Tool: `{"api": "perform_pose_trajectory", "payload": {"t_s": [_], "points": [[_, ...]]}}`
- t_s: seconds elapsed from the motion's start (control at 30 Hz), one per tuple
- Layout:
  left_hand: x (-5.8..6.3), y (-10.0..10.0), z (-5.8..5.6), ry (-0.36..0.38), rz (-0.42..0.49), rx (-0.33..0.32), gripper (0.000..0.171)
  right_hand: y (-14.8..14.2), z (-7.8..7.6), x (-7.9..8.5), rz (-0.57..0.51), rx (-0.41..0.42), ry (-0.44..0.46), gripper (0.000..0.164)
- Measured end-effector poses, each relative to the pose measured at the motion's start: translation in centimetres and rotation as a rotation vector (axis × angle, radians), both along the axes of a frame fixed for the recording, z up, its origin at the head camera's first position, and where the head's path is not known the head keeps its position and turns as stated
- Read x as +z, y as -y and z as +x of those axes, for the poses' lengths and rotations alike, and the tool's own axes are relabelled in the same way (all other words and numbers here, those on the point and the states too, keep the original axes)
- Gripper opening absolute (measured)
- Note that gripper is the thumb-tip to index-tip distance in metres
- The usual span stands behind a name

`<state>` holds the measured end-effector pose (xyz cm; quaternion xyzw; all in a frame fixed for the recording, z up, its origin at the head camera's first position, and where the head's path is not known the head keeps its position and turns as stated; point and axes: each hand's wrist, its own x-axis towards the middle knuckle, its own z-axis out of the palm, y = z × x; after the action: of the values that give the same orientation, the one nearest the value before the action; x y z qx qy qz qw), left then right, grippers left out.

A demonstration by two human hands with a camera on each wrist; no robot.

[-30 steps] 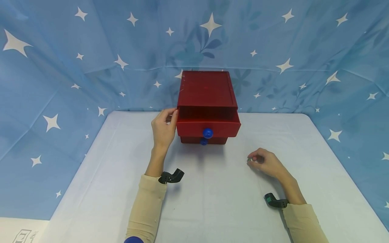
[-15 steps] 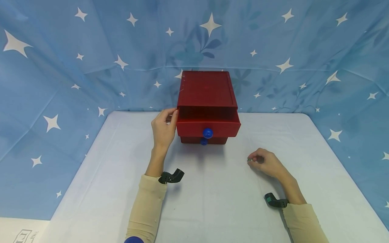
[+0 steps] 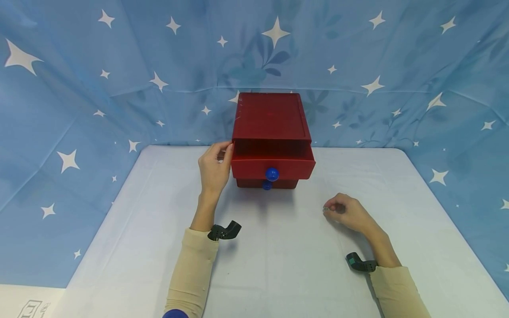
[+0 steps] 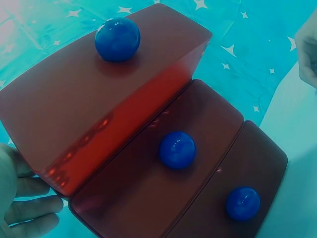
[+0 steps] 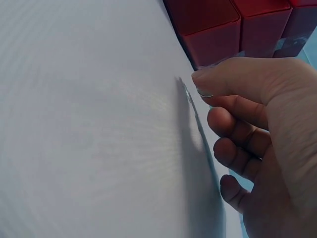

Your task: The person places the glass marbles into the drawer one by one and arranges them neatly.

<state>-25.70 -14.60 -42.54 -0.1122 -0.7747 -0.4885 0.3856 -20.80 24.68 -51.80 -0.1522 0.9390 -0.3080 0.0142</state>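
Note:
A red drawer cabinet (image 3: pixel 272 115) stands at the back of the table, its top drawer (image 3: pixel 254 169) pulled out and a blue knob (image 3: pixel 272 174) on the front. My left hand (image 3: pixel 214 170) touches the cabinet's left side near that drawer; the left wrist view shows its fingers (image 4: pixel 34 208) fairly straight along the side. To the right, low over the table, my right hand (image 3: pixel 350 214) pinches a small shiny thing (image 5: pixel 204 93) between thumb and forefinger. Most of that thing is hidden, so its kind is unclear. The other right fingers are curled.
Two lower drawers, pushed in, bear blue knobs (image 4: pixel 177 150) too. A white cloth covers the table (image 3: pixel 270 265). Behind it hangs a blue curtain (image 3: pixel 179 57) with white stars. Printed pale material (image 3: pixel 28 304) lies at the lower left corner.
Both hands and the cabinet stay in place. The small thing in the right fingers looks slightly different in shade and angle.

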Motion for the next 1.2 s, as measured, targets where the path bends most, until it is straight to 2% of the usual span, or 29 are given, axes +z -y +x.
{"api": "perform_pose_trajectory", "payload": {"t_s": [0.33,0.77,1.2], "points": [[0.0,0.0,-0.1,0.004,0.000,-0.003,0.020,0.4,0.1,0.9,-0.005,0.004,-0.020,0.014],[0.0,0.0,-0.1,0.001,0.000,0.001,0.019,0.9,0.2,1.7,-0.039,0.047,-0.126,0.015],[-0.1,0.0,0.0,0.010,-0.001,-0.007,0.019,1.3,0.5,2.6,-0.037,0.071,-0.187,0.017]]}}
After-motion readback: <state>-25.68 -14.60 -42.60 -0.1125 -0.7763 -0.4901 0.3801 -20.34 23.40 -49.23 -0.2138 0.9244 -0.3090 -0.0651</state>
